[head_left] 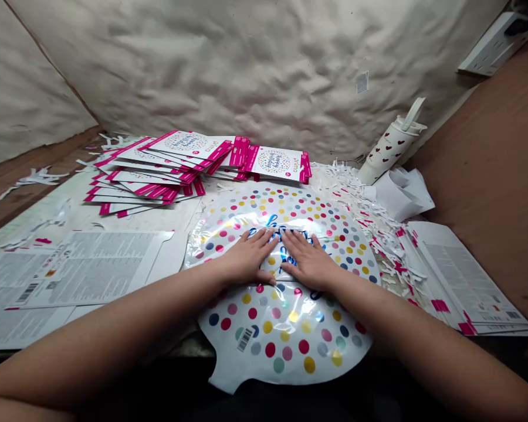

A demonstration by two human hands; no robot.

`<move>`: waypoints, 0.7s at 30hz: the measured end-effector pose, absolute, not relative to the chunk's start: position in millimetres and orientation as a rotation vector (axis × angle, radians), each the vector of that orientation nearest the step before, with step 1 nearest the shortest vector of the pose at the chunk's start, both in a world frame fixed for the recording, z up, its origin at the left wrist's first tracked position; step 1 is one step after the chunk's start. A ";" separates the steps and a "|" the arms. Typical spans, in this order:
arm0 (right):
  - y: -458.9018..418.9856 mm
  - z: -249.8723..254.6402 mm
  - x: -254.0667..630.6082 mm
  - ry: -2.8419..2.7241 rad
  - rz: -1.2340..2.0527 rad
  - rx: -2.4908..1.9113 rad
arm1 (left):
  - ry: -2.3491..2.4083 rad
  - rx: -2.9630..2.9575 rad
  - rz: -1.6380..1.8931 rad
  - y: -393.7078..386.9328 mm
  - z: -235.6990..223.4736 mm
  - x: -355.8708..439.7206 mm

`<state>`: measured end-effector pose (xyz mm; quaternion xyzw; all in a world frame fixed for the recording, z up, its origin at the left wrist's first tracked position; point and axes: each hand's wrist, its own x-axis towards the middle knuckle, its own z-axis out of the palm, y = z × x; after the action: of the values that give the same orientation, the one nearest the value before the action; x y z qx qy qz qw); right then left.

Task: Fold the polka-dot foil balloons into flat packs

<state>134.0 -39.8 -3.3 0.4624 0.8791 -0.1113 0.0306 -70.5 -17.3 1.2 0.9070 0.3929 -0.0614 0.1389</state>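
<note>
A flat foil balloon [286, 346] with coloured dots and blue lettering lies spread in front of me, its near part reaching over the table's front edge. My left hand [250, 255] rests flat on its middle, fingers stretched out. Beside it, my right hand [305, 258] lies flat on the balloon too, fingers spread and angled toward the left one. Both palms hide part of the lettering. A crosswise fold line shows under the hands. Near the balloon's tail, at the lower left, is a small barcode label [245, 340].
Printed packets [189, 146] with pink edges are piled at the back left, beside another stack [277, 164]. Unfolded card sleeves [101, 266] lie left, more [470, 281] right. Paper shreds [361, 199] litter the back right near a heart-patterned tumbler [389, 149] and crumpled white paper [402, 193].
</note>
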 end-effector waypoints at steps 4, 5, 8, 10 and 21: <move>-31.1 -12.3 138.2 2.478 -0.415 1.634 | 1.355 2.549 -0.225 -16.5 7.5 -68.4; -31.0 -11.7 139.1 2.468 -0.417 1.643 | 1.374 2.584 -0.190 -22.3 8.1 -66.9; -25.2 -3.0 139.1 2.502 -0.387 1.630 | 1.231 2.753 -0.102 -52.1 6.8 -60.8; -10.9 7.4 137.1 2.535 -0.459 1.655 | 1.095 2.800 -0.124 -73.0 3.2 -57.4; 63.1 41.8 115.0 2.049 -1.193 1.542 | 1.005 2.692 0.029 -90.4 16.2 -90.5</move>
<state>115.0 63.1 41.8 0.5385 0.7157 -0.4166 0.1559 -90.5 -90.4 16.2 0.9284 0.3467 0.0101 0.1336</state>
